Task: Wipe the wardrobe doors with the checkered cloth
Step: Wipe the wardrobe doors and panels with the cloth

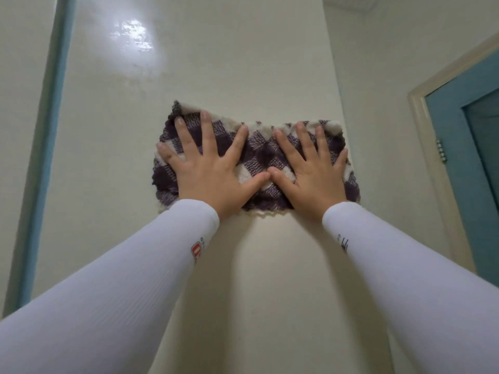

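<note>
Purple-and-cream terry, the checkered cloth (pixel 256 160) is lying spread flat against the glossy cream wardrobe door (pixel 189 63), high up and close to the door's right edge. It looks soft, light and limp, likely to bunch or slide down unless it is being pinned, and its top left corner is already curling over. Holding it is best done by broad palm pressure rather than a pinch, since the slick panel offers little friction. Both arms, in white sleeves (pixel 135 279), are reaching upward. The left hand (pixel 213 171) and right hand (pixel 310 171) are pressing flat with fingers splayed wide, gripping nothing, thumbs meeting at the cloth's middle. A teal room door (pixel 475 163) is standing to the right.
</note>
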A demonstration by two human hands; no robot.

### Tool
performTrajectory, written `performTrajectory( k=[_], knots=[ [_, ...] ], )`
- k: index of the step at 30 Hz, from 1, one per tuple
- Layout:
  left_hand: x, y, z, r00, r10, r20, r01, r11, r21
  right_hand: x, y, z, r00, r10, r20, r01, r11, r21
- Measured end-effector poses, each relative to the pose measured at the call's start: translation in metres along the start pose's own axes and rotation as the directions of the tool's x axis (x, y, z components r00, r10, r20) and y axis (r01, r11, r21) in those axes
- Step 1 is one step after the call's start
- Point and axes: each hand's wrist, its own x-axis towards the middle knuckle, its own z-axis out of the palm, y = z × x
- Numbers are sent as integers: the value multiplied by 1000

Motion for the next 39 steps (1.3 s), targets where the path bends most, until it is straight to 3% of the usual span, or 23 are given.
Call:
performTrajectory(
  k=[9, 22, 28, 33, 39],
  knots=[
    [-59, 47, 22, 996, 60, -58, -63, 997, -36, -75, 38, 10, 1000, 5, -1, -5, 996, 90],
    [-252, 30, 40, 992, 63, 105, -67, 997, 34, -273, 4, 41, 992, -20, 127, 14, 999, 44],
    [-307, 22, 42, 983, 30, 180, -31, 999, 6, -323, -10, 45, 978, -15, 207, 10, 1000, 24],
    [-295, 20, 31, 974, -14, 228, 17, 1000, -9, -296, -15, 36, 976, -55, 210, 42, 997, 64],
    [-174, -8, 8, 976, -168, 141, 169, 986, 1, -165, -39, 11, 981, 16, 193, -34, 995, 89]
  ],
)
